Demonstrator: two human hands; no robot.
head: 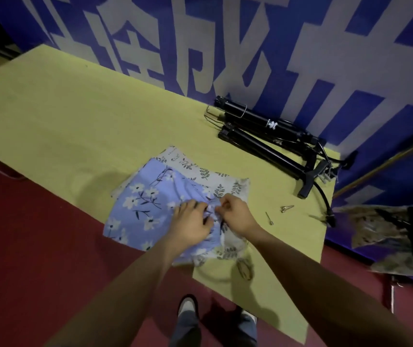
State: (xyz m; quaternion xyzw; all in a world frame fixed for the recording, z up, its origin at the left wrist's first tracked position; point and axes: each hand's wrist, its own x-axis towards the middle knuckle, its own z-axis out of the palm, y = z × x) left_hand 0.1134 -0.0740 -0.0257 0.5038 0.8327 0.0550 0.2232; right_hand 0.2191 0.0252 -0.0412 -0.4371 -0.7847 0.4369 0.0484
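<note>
Blue floral cloth [145, 199] lies at the near edge of the yellow-green table [75, 116], spread over a white leaf-print cloth [200, 171]. The left hand [191, 222] and right hand [236, 214] both pinch its bunched right side. It looks thin, light and limp (likely to sag and slide), so hems or corners seem the best places to take hold.

blue floral cloth [145, 204] | rumpled (white flowers) | atop leaf-print cloth [208, 174]
</note>
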